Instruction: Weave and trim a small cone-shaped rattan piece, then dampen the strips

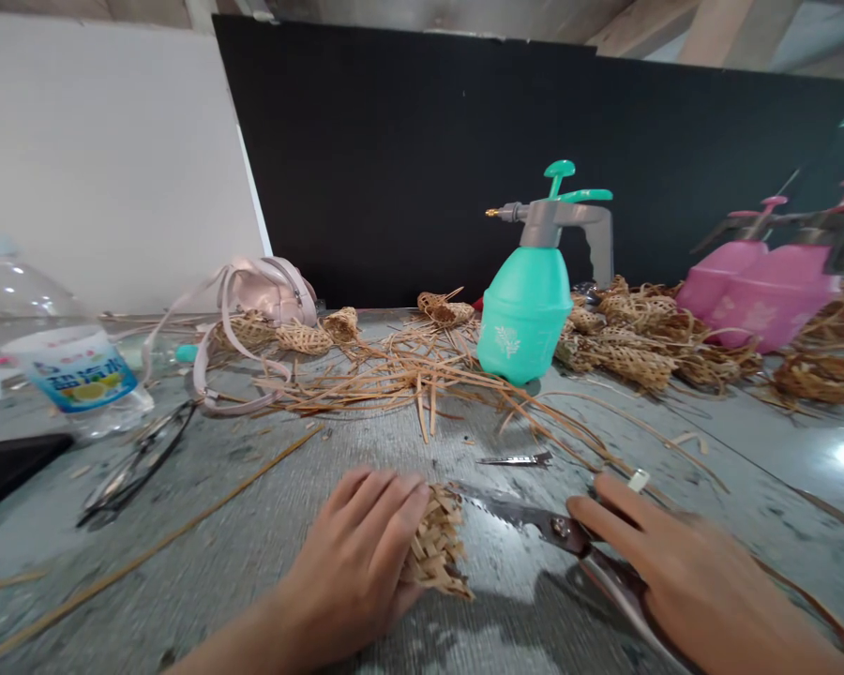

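My left hand point(362, 548) is closed over a small piece of woven strips point(442, 544), whose ragged right end sticks out past the fingers. Most of the piece is hidden under the hand. In my right hand point(682, 562) is a pair of scissors point(559, 527) with a serrated blade, gripped by the handles. The blade tips reach the upper right edge of the woven piece; whether they touch it I cannot tell. Just beyond the scissors lies a small pointed metal tool point(515, 460).
A heap of loose strips point(386, 370) lies behind my hands. A green spray bottle point(527, 305) stands there, with pink spray bottles point(774, 291) and woven pieces point(625, 352) to the right. On the left are a plastic bottle point(77, 375), a black phone-like object point(14, 469) and a pink bag point(271, 291).
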A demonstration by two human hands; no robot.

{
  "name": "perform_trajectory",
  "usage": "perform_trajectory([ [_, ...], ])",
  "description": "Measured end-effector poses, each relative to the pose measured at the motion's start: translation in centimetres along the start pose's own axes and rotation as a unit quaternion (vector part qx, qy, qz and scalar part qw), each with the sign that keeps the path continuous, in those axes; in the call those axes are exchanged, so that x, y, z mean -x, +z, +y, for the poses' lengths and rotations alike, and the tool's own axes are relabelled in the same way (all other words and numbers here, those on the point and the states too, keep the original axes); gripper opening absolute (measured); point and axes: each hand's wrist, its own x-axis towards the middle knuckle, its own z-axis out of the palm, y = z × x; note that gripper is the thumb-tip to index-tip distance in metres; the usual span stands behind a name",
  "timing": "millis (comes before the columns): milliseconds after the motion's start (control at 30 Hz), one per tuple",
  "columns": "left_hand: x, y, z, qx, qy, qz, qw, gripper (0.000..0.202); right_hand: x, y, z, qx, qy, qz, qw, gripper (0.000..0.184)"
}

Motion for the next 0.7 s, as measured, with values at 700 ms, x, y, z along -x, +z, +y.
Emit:
perform_trajectory([
  [700, -0.17, -0.24, 0.2, -0.011, -0.022, 0.015, 1.0, 0.039, 0.31, 0.14, -0.52, -0.047, 0.075, 0.078, 0.993, 0.022],
])
